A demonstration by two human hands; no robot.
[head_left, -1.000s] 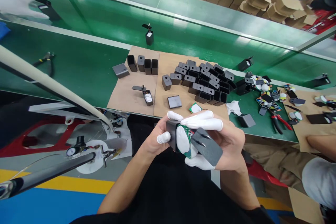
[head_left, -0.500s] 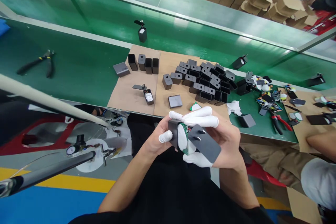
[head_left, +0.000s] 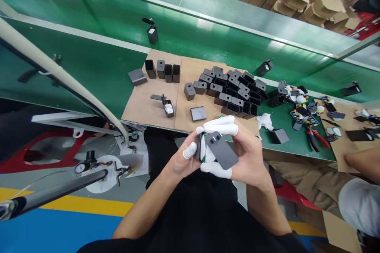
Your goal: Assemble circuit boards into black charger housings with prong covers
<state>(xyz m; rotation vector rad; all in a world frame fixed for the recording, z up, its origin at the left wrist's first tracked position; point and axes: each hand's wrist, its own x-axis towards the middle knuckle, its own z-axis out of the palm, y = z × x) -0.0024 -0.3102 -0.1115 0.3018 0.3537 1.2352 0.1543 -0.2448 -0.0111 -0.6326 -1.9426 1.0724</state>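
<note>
White finger cots cover fingertips on both hands. My left hand [head_left: 183, 159] is closed around a dark charger housing [head_left: 197, 151], its open end facing right. A white-covered circuit board [head_left: 203, 148] sits partly inside that housing. My right hand [head_left: 248, 154] grips the board's outer end, fingers above and below it. A dark plug cover [head_left: 226, 152] with two prongs hangs at an angle beside the board, in front of my right palm. On the cardboard beyond lie a closed-looking grey block [head_left: 198, 114] and a filled housing [head_left: 168, 108] with its cover folded out.
Several empty housings [head_left: 231, 91] stand clustered on the cardboard [head_left: 151, 112]. Several charger units ride the green belt [head_left: 184, 39] behind. Red-handled pliers [head_left: 315, 136] and loose boards [head_left: 299, 106] lie right, near a co-worker's arm [head_left: 360, 160]. A pale hose [head_left: 86, 91] crosses the left side.
The circuit board has gone deeper into the housing as my hands drew closer together. Charger units on the belt have shifted left. The hose now hangs across the pliers at left.
</note>
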